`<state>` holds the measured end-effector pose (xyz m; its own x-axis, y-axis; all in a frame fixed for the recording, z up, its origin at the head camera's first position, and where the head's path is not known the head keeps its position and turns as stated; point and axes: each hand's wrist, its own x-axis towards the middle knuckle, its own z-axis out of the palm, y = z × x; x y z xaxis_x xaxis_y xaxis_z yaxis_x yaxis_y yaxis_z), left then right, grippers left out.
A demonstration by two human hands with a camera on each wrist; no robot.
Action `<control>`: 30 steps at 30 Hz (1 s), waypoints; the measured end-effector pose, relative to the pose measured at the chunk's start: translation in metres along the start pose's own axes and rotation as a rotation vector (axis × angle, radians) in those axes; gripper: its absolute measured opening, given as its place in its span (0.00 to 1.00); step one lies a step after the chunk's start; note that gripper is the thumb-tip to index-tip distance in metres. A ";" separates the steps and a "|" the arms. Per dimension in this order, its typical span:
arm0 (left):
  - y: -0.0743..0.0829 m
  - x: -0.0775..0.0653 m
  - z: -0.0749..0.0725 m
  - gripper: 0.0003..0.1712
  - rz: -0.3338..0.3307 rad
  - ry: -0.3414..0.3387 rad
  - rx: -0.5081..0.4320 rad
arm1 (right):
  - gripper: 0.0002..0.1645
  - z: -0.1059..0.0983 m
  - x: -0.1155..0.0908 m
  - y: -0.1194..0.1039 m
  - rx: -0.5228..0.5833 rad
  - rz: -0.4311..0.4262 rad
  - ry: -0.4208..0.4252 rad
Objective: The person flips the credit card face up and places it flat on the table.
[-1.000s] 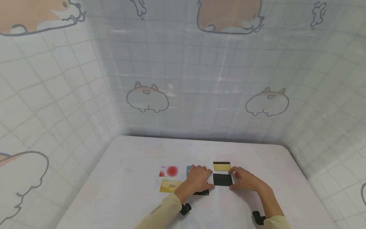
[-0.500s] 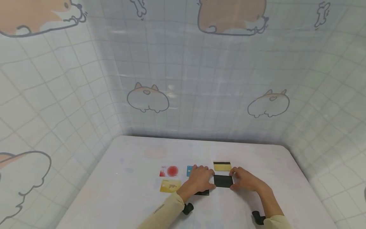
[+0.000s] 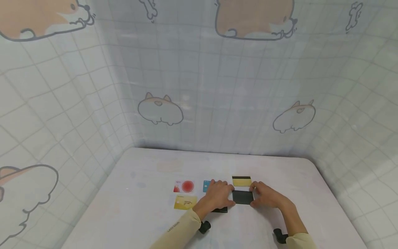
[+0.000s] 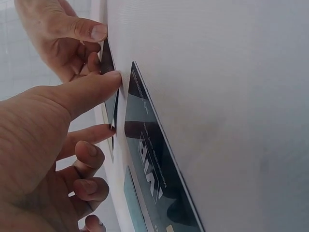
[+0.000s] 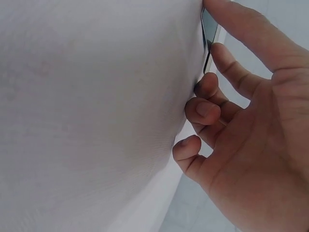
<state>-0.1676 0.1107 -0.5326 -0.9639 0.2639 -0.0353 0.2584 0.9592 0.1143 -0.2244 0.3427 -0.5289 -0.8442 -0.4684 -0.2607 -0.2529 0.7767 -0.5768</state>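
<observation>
A plain black card (image 3: 243,197) lies on the white table, flanked by both hands. At its left corners, the thumb and index fingertip of my left hand (image 3: 217,195) hold its short side; the other fingers are bent loosely off it. Thumb and index finger of my right hand (image 3: 265,195) hold the right corners the same way. In the left wrist view, a dark card printed "VIP" (image 4: 149,145) lies nearby. The left hand hides most of it and part of a blue card (image 3: 206,186) in the head view. Just beyond the black card lies a yellow card with a dark stripe (image 3: 241,182).
To the left lie a white card with a red circle (image 3: 187,186) and a gold card (image 3: 185,202). The white table (image 3: 140,207) is enclosed by a grid-patterned curtain (image 3: 199,97) at the back and sides. Black wrist-camera parts (image 3: 204,227) sit near the sleeves.
Early in the last second, the black card and both hands shifted slightly toward the person and to the right. The other cards have stayed in place.
</observation>
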 end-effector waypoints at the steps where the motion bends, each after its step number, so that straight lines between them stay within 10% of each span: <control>1: 0.000 0.000 0.000 0.32 0.002 0.002 0.003 | 0.32 0.000 0.001 0.000 -0.006 -0.003 0.001; 30: 0.004 -0.007 0.003 0.31 0.038 0.084 0.000 | 0.35 0.003 -0.009 0.000 -0.090 -0.020 0.006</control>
<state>-0.1598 0.1130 -0.5348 -0.9553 0.2909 0.0526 0.2952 0.9486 0.1143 -0.2158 0.3452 -0.5285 -0.8410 -0.4823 -0.2452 -0.3114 0.8021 -0.5096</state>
